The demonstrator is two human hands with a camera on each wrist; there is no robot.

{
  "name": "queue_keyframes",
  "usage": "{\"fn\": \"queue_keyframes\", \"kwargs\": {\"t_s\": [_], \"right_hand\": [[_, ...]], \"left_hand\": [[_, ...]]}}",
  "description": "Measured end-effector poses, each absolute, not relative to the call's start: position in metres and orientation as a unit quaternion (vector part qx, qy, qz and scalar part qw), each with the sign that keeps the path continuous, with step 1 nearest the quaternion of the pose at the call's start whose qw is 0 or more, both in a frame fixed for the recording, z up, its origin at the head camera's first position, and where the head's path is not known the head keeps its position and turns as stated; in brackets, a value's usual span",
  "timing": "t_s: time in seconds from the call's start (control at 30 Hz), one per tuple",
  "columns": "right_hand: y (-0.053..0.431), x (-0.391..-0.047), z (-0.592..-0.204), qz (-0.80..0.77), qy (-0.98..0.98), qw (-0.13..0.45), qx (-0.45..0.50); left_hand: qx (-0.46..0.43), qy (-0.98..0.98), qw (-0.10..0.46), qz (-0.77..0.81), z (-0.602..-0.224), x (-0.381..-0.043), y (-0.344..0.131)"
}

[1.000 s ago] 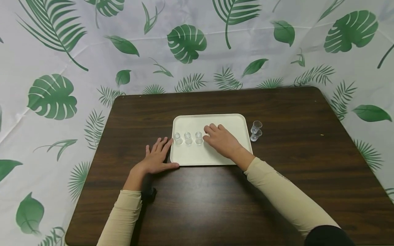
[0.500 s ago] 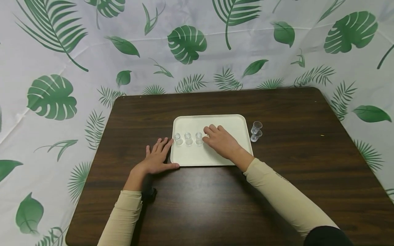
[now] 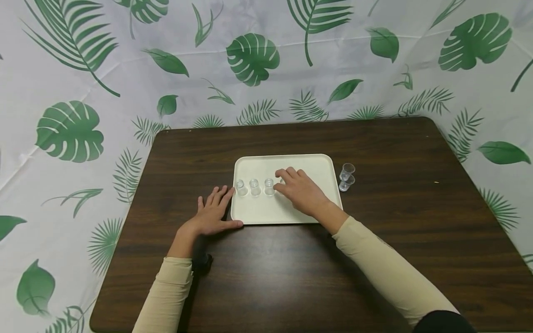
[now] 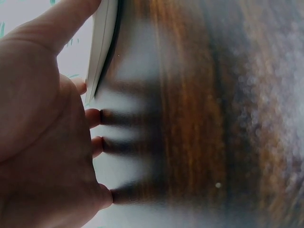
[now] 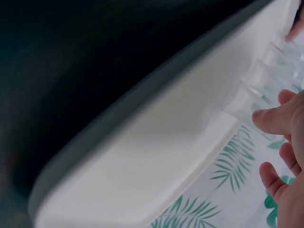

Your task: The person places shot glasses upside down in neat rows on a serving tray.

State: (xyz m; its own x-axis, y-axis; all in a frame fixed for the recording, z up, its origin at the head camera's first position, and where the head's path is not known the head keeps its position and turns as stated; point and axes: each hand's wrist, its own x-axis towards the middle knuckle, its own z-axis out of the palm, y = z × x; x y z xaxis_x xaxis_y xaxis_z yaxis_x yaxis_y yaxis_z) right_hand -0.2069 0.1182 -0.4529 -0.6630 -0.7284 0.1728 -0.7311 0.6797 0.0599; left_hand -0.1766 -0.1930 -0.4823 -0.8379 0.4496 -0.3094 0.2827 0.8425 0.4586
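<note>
On the cream tray (image 3: pixel 270 215), three clear shot glasses stand upside down in a row: the left glass (image 3: pixel 240 188), the middle glass (image 3: pixel 255 187) and the right glass (image 3: pixel 269 187). Beside them my right hand (image 3: pixel 301 192) holds another shot glass (image 3: pixel 283 181) between thumb and forefinger, mostly hidden by the hand in the head view. In the right wrist view, the thumb (image 5: pixel 268 119) lies against the nearest glass (image 5: pixel 240 100). My left hand (image 3: pixel 210 216) rests spread at the tray's left edge, with its thumb at the front-left corner.
Two more shot glasses, the back glass (image 3: pixel 347 171) and the front glass (image 3: pixel 346 183), stand rim up just right of the tray. All of this is on a dark wooden table (image 3: pixel 266 277). Behind it hangs a white leaf-print cloth (image 3: pixel 291 78).
My right thumb and forefinger have parted slightly, so more of the glass between them shows. The left hand, the tray and the other glasses have stayed in place.
</note>
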Motion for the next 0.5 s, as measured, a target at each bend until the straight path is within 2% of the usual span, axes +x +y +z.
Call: {"fn": "queue_keyframes", "kwargs": {"t_s": [0.3,0.5], "right_hand": [[0.130,-0.200,-0.444,0.132,-0.924,0.105,0.344],[0.151,-0.190,-0.439,0.240,-0.915,0.136,0.294]], "left_hand": [[0.195,0.937,0.207,0.202,-0.481,-0.177,-0.193],[0.199,0.938,0.200,0.200,-0.476,-0.175,-0.192]]}}
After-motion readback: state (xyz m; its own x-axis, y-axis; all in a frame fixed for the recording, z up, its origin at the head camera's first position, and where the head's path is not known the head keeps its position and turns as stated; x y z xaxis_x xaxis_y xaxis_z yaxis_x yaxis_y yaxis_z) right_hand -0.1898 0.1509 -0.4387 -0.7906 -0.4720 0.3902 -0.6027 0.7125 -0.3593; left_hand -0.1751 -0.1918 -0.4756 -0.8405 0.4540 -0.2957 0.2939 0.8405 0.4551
